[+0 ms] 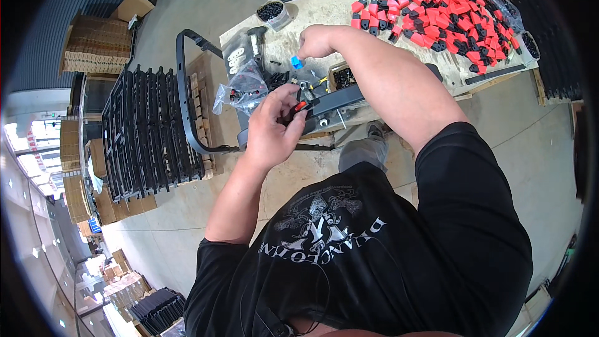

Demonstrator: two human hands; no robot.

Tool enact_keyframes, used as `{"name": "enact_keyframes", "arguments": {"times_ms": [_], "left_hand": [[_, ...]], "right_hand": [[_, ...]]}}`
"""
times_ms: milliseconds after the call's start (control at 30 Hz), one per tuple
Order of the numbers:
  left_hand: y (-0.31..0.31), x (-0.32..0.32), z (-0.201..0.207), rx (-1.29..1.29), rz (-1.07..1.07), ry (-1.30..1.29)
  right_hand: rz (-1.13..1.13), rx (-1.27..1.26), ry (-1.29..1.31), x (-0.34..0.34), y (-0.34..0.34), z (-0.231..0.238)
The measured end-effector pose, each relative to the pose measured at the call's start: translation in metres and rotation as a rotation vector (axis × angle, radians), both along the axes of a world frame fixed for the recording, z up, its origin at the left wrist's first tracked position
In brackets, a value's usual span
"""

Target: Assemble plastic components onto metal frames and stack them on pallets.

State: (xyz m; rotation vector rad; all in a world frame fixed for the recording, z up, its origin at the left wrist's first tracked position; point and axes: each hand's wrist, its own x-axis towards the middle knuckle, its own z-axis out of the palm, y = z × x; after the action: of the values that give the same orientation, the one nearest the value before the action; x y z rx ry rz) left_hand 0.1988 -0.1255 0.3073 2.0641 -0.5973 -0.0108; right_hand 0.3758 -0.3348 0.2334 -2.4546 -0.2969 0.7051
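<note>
My left hand (274, 128) is closed at the near bar of a black metal frame (340, 98), its fingers around a small red and black plastic part (301, 107). Farther off, above the table (331, 9), my right hand (317, 42) is closed, with a small blue piece (297, 62) at its fingertips. The exact kind of that piece is too small to tell. Between the hands lie a clear plastic bag (248, 81) and loose dark parts. An open box of small black pieces (342, 78) is partly hidden behind the frame and my right forearm.
A large heap of red and black plastic parts (437, 19) covers the table's right side. Tubs of black pieces stand about it, one (273, 14) at the far left. Stacked black frames (150, 131) stand on the floor at left. The frame's looped end (182, 87) juts past the table.
</note>
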Motion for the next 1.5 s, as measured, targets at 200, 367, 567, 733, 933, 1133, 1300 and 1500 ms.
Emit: {"name": "enact_keyframes", "arguments": {"times_ms": [200, 367, 567, 733, 933, 1133, 1300, 1500], "left_hand": [[0.001, 0.007, 0.007, 0.098, -0.169, -0.259], [-0.001, 0.000, 0.014, 0.182, -0.065, -0.206], [0.002, -0.003, 0.019, 0.127, -0.021, 0.119], [-0.005, 0.000, 0.019, 0.300, -0.102, -0.243], [-0.006, 0.006, 0.019, 0.299, -0.137, -0.263], [0.004, 0.016, 0.017, 0.315, -0.155, -0.167], [0.007, 0.013, 0.019, 0.349, -0.173, -0.220], [-0.004, 0.014, 0.031, 0.465, -0.236, -0.383]], "right_hand": [[0.004, -0.003, -0.010, 0.000, -0.001, 0.000], [0.007, -0.008, -0.005, 0.002, -0.002, -0.002], [0.002, -0.004, 0.009, 0.000, -0.003, -0.002], [0.003, 0.021, -0.139, 0.001, -0.002, -0.009], [-0.009, -0.003, -0.003, 0.000, -0.002, 0.002], [-0.013, 0.004, -0.007, 0.001, -0.004, -0.001], [-0.010, 0.012, -0.010, 0.000, -0.001, 0.001], [-0.024, 0.023, -0.070, 0.002, -0.003, -0.009]]}}
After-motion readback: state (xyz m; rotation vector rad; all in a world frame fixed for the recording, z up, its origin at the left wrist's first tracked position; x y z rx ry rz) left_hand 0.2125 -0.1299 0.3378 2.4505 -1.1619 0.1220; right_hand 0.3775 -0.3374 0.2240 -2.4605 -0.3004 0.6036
